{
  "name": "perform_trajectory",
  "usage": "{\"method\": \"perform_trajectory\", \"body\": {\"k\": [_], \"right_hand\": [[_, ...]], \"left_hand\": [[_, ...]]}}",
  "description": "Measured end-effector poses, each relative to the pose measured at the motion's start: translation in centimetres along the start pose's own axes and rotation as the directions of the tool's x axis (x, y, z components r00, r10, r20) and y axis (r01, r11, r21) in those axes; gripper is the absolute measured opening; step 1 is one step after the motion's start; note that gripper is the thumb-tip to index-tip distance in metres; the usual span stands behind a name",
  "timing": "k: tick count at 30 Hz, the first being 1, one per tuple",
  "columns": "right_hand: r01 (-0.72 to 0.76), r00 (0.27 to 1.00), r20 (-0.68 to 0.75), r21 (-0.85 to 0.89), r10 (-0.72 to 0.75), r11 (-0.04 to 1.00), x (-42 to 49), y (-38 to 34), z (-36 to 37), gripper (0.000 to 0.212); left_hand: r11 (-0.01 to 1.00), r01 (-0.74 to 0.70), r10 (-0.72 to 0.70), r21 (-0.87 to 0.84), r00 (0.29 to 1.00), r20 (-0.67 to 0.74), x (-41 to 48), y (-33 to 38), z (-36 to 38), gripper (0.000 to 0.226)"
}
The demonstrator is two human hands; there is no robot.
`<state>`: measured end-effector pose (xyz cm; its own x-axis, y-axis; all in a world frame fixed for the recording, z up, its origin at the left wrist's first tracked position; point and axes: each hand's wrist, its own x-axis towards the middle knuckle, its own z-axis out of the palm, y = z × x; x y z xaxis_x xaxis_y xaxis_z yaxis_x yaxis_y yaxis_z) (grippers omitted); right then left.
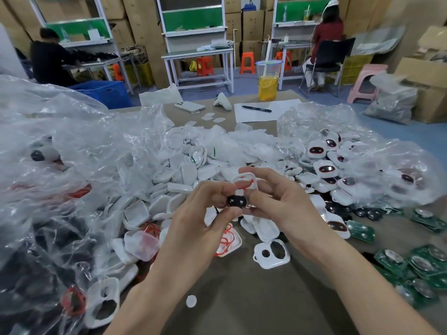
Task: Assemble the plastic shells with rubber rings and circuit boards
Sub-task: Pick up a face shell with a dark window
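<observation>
Plastic shell [245,176], white and rounded, is held up close to the viewer between two bare hands over a brown table [242,298]. The right hand [283,201] pinches the shell between forefinger and thumb. A red rubber ring [250,183] shows at the shell's rim. The left hand [200,218] pinches a small black oval part [236,201] just below the shell, and the right thumb touches that part too. The hands are close together, fingertips almost meeting. Under the right wrist, a second white shell with two holes [271,253] lies flat on the table. Beside it, under the left hand, an open shell holds loose red rings [227,240]. Green circuit boards [411,262] are stacked at the near right edge. Beyond the hands spreads a deep heap of white shells [193,170]. A large crumpled clear bag [60,153] fills the left side. On the right, a smaller clear bag [387,170] spills finished white units with dark oval windows [325,169]. Farther back on the table are a white phone [189,106], a sheet of paper [285,113] with a black pen [256,108] on it, and a clear cup of yellow drink [268,81]. Behind stand white workbenches [198,54], orange stools [248,62] and stacked cardboard boxes [140,25], with a person seated at either side.
</observation>
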<state>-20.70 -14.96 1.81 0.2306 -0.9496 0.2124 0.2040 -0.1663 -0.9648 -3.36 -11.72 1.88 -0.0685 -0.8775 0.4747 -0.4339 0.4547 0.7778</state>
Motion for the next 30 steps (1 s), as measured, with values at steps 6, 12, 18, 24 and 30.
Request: {"method": "perform_trajectory", "body": {"k": [6, 12, 18, 24, 30], "right_hand": [[0.025, 0.999, -0.033, -0.004, -0.025, 1.000, -0.2, -0.2, 0.3, 0.036], [0.041, 0.998, -0.036, -0.079, -0.043, 0.996, -0.2, -0.1, 0.8, 0.036], [0.026, 0.999, -0.043, -0.147, -0.033, 0.989, -0.5, 0.3, 1.5, 0.028], [0.001, 0.998, -0.061, -0.204, -0.014, 0.979, -0.6, 0.6, 1.5, 0.021], [0.013, 0.999, -0.037, -0.233, -0.022, 0.972, -0.5, 0.9, 1.6, 0.027]], "left_hand": [[0.999, -0.035, 0.036, 0.017, 0.999, -0.019, 0.0, 0.2, -0.1, 0.044], [0.998, -0.060, 0.060, 0.009, 0.991, -0.123, 0.3, 0.1, 0.0, 0.015], [0.992, 0.031, -0.050, -0.119, 0.985, -0.165, 0.4, 0.3, 0.1, 0.021], [0.956, 0.155, -0.195, -0.249, 0.970, -0.144, 0.4, 0.3, 0.2, 0.016], [0.886, 0.248, -0.299, -0.391, 0.952, -0.073, 0.7, 0.4, -0.3, 0.019]]}}
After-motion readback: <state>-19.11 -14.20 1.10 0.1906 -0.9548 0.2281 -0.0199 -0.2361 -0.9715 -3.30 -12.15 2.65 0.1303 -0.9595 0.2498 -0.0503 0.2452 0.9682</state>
